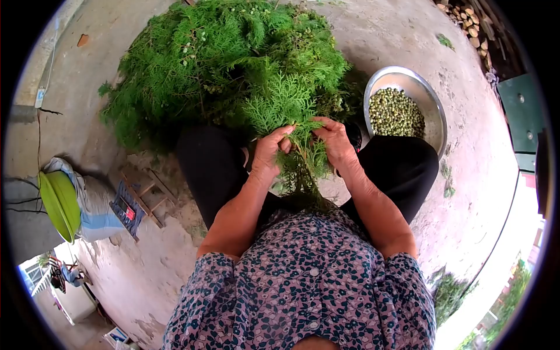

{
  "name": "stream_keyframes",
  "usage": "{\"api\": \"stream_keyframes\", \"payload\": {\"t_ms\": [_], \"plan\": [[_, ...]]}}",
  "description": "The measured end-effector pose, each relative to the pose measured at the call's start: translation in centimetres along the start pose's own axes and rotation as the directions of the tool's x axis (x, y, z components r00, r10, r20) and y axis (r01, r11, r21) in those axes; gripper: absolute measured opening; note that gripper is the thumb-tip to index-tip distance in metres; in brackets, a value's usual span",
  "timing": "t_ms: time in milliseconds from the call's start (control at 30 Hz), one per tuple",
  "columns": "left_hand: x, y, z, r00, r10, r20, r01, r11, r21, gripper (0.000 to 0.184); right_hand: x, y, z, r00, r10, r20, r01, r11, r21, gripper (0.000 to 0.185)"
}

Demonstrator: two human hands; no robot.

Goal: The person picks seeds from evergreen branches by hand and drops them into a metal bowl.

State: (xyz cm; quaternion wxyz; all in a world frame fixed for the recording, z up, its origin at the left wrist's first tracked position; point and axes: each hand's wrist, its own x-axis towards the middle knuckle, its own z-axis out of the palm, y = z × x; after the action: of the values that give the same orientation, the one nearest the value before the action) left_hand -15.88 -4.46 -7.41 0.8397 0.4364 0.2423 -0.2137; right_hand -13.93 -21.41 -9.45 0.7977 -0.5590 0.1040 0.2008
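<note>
A leafy green branch [283, 105] stands between my hands, its brown stems hanging down toward my lap. My left hand [272, 150] is closed on it from the left, thumb and fingers pinched near the middle. From the right, my right hand [336, 143] pinches a sprig of the same branch. Beyond both hands lies a large heap of green branches [192, 70], with small pale cones among the leaves. A metal basin [434, 108] sits right of my right hand, holding many small round green cones [396, 112].
On the left are a lime green basin [60, 204], a white and blue sack [96, 204] and a small wooden stool [143, 201]. Stacked firewood [471, 26] and a dark green box [522, 108] stand at the upper right. Loose sprigs lie on the concrete floor [461, 192].
</note>
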Motion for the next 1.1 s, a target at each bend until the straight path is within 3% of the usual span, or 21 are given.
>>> {"api": "stream_keyframes", "payload": {"t_ms": [33, 100, 133, 167, 233, 267, 333, 400, 433, 500, 667, 733, 767, 833, 967, 1100], "plan": [[0.1, -0.3, 0.3, 1.0, -0.003, 0.0, 0.003, 1.0, 0.0, 0.023, 0.1, -0.1, 0.4, 0.999, 0.004, 0.043, -0.009, 0.992, 0.124, 0.017], [-0.6, 0.1, 1.8, 0.985, 0.001, -0.172, -0.011, 0.998, -0.056, 0.022, -0.6, -1.8, 1.7, 0.999, 0.021, 0.036, -0.025, 0.993, 0.114, 0.022], [-1.1, 0.3, 2.3, 0.989, -0.001, -0.145, -0.025, 0.984, -0.178, 0.02, -0.6, -1.8, 1.7, 0.995, -0.044, 0.089, 0.035, 0.994, 0.103, 0.023], [-0.7, 0.1, 1.5, 0.989, -0.001, -0.146, -0.026, 0.984, -0.178, 0.02, -0.5, -1.7, 1.8, 0.984, -0.108, 0.142, 0.095, 0.991, 0.095, 0.024], [0.6, -0.7, -0.5, 0.999, -0.027, -0.046, 0.026, 0.999, -0.025, 0.019, -0.7, -2.1, 1.5, 0.976, -0.082, 0.2, 0.048, 0.984, 0.169, 0.026], [0.4, -0.5, -0.3, 0.999, -0.028, -0.047, 0.027, 0.999, -0.026, 0.019, -1.2, -2.7, 1.7, 0.981, -0.05, 0.187, 0.021, 0.987, 0.157, 0.025], [-0.2, -0.1, 0.4, 0.997, 0.024, -0.073, -0.012, 0.988, 0.156, 0.017, -1.4, -2.8, 2.0, 0.985, -0.016, 0.172, -0.009, 0.99, 0.143, 0.024], [-0.1, -0.5, 1.3, 0.991, 0.078, -0.107, -0.071, 0.995, 0.072, 0.017, -1.3, -2.4, 2.4, 0.968, -0.207, 0.143, 0.215, 0.976, -0.045, 0.026], [-0.1, -0.6, 1.6, 0.98, 0.131, -0.147, -0.134, 0.991, -0.009, 0.016, -1.4, -2.4, 2.6, 0.968, -0.206, 0.143, 0.215, 0.976, -0.045, 0.026], [-0.6, -0.3, 2.0, 0.977, 0.134, -0.166, -0.135, 0.991, 0.007, 0.016, -1.8, -2.8, 3.1, 0.984, -0.174, 0.038, 0.176, 0.98, -0.089, 0.022], [-1.9, 0.6, 2.6, 0.981, 0.092, -0.168, -0.094, 0.996, -0.004, 0.013, -1.6, -1.7, 2.4, 0.994, -0.083, 0.067, 0.075, 0.991, 0.111, 0.013], [-2.3, 1.1, 2.8, 0.996, -0.003, -0.084, -0.007, 0.993, -0.122, 0.011, -1.3, -0.6, 1.7, 0.987, -0.036, 0.159, -0.016, 0.949, 0.315, 0.009], [-2.3, 1.1, 2.8, 0.996, -0.004, -0.084, -0.006, 0.993, -0.122, 0.011, -1.6, -1.1, 1.9, 0.987, -0.036, 0.159, -0.016, 0.949, 0.315, 0.009], [-2.3, 1.2, 2.7, 0.999, -0.019, -0.047, 0.012, 0.99, -0.141, 0.011, -2.6, -2.7, 2.7, 0.989, 0.082, 0.123, -0.12, 0.931, 0.344, 0.012], [-2.8, 1.4, 3.0, 0.998, -0.033, -0.056, 0.026, 0.992, -0.122, 0.014, -3.0, -2.8, 1.7, 0.969, 0.138, 0.203, -0.21, 0.894, 0.395, 0.022], [-3.2, 1.6, 3.0, 0.998, -0.058, 0.01, 0.059, 0.995, -0.078, 0.018, -2.8, -2.6, 0.8, 0.95, 0.088, 0.298, -0.201, 0.906, 0.373, 0.028]]}}
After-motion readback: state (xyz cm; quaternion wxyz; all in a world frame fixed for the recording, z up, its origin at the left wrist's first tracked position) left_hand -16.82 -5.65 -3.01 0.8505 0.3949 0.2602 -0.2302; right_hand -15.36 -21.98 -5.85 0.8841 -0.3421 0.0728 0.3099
